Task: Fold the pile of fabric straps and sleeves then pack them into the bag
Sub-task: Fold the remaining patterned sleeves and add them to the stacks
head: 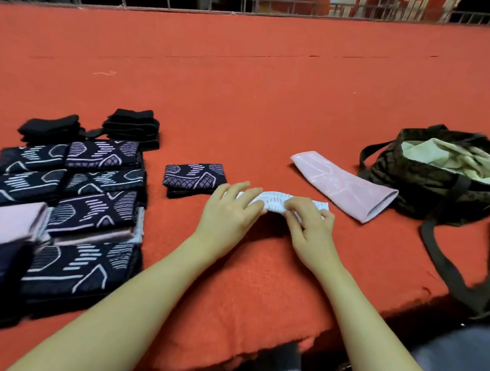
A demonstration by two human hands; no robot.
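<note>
While left hand [231,211] lies flat, right hand [307,221] pinches white sleeve [279,200]

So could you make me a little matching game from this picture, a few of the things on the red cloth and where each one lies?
Things:
1. bag
2. pink sleeve
3. white sleeve
4. black straps

Places:
A. under both hands
B. far right, mouth open
C. far left, behind the patterned stacks
D. flat, just left of the bag

Pairs: 1-B, 2-D, 3-A, 4-C
</note>
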